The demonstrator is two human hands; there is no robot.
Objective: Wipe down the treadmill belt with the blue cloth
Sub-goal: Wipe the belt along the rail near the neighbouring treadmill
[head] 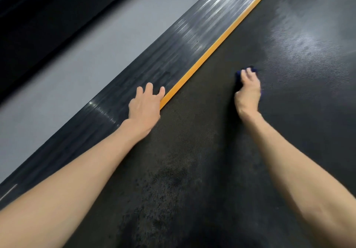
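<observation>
The black textured treadmill belt [192,161] fills the middle and right of the view, running away to the upper right. My right hand [248,93] is stretched forward on the belt and its fingers curl over a bunched blue cloth [238,74], of which only small dark blue bits show at the fingertips. My left hand [145,103] rests flat with spread fingers on the ribbed side rail, its thumb at the orange strip. Damp, darker patches mark the belt near me.
An orange strip [221,40] separates the belt from the ribbed black side rail [173,45] on the left. Beyond the rail lies grey floor [67,65], then a dark band at the top left.
</observation>
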